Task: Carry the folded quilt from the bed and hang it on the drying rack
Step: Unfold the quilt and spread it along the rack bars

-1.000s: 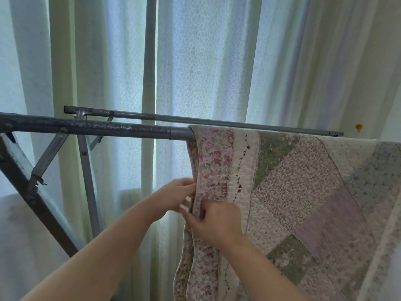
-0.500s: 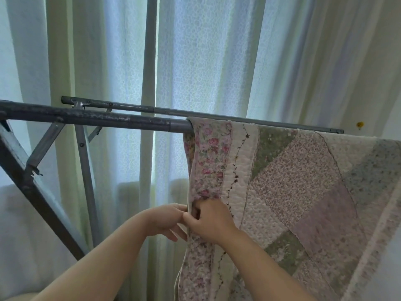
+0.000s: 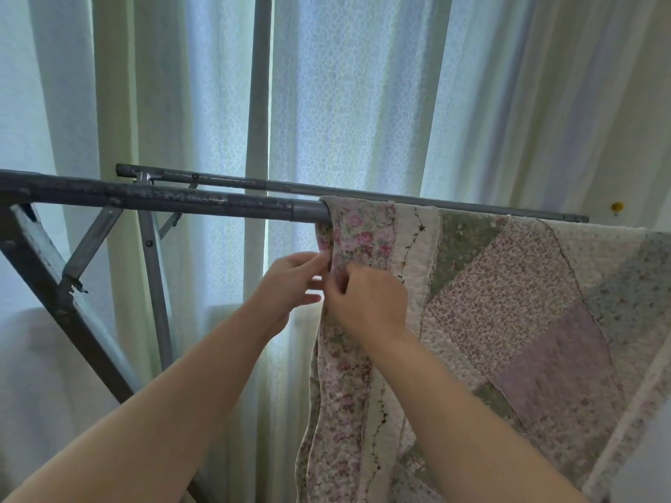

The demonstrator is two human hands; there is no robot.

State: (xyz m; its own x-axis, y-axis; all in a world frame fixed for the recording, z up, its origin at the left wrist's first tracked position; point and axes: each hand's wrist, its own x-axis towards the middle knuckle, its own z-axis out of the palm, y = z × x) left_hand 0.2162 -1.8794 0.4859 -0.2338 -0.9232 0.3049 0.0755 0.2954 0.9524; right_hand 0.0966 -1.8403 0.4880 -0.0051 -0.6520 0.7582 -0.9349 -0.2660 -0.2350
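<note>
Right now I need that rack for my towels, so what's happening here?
A person is hanging a patchwork quilt on the drying rack. The quilt is draped over the near bar, and the left hand and right hand both pinch its left edge just below that bar, apparently straightening it. The far bar is bare where it shows; curtains hang behind.

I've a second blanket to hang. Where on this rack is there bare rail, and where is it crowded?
The near rail is bare left of the quilt. The far rail looks uncovered throughout. Crowded: the quilt covers the near rail rightward, and the left hand and right hand pinch its left edge just below the rail.
</note>
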